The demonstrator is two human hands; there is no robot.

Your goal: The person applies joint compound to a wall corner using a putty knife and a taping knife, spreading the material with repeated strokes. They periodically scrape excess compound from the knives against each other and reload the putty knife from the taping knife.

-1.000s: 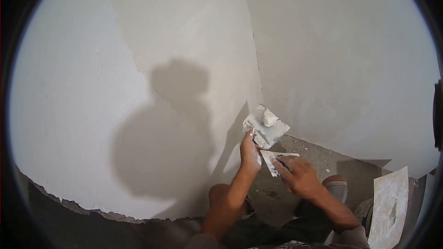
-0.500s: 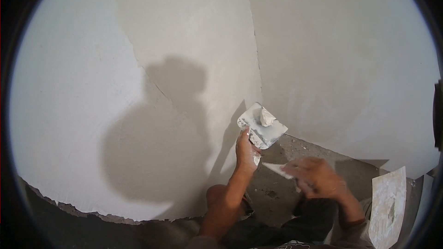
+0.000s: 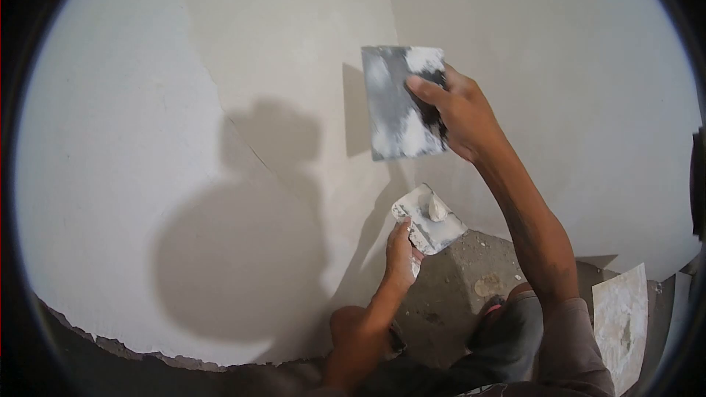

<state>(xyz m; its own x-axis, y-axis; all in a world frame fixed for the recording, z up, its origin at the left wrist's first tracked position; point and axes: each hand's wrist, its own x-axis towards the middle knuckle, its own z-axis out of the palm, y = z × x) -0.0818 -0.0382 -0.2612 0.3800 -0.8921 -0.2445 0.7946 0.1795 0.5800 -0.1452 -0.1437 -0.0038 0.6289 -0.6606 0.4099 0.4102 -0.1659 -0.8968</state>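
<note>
Scraper [image 3: 390, 103] lies pinched between the right thumb [image 3: 426, 91] and fingers [image 3: 462, 82], while left fingers [image 3: 417, 254] grip a putty-laden blade [image 3: 444, 232].

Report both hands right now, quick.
Left hand: closed on the small plate carrying a lump of white paste.
Right hand: closed on the wide blade, raised near the wall corner.

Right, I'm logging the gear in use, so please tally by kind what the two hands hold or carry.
Blades: 2 (upper blade in the right hand, lower blade in the left hand)
Paste lump: 1 (on the lower blade)
Total: 3
</note>
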